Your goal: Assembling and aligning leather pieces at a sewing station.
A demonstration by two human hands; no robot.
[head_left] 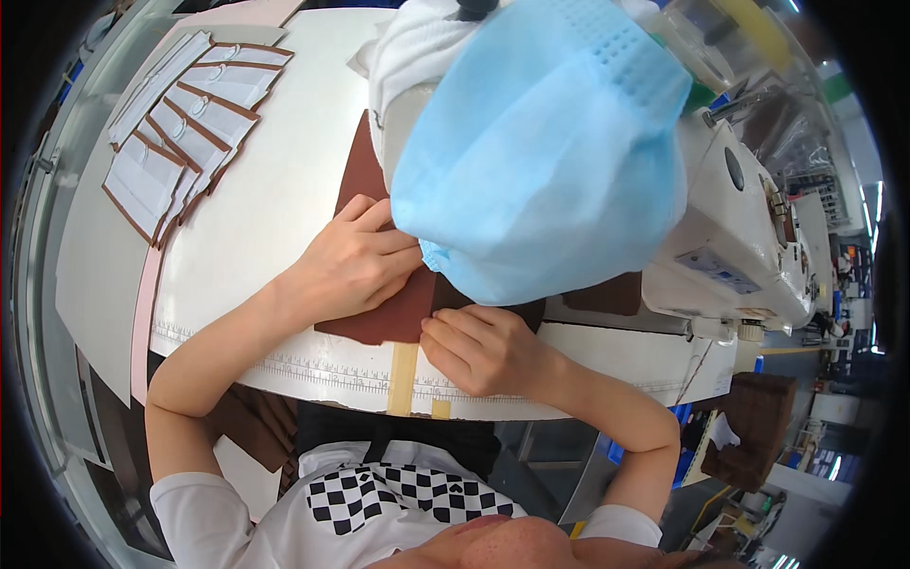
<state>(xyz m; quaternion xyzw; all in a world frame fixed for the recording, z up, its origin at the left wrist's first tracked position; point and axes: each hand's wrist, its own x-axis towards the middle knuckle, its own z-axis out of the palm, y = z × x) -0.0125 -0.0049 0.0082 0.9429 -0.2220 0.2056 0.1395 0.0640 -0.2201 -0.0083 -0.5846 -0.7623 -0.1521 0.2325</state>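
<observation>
Left hand (355, 261) on brown fabric (379, 318), blue mask (550, 152) overhead, white-and-brown pieces (185, 133) far left.

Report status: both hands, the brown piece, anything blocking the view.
Left hand flat on brown fabric piece. Right hand pressing its near edge, fingers curled. Blue face mask hides the fabric's far part and the sewing machine's needle area.

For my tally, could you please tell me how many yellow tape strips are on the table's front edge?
2: a long yellow tape strip below the brown fabric, a short one beside it; more may be hidden.
</observation>
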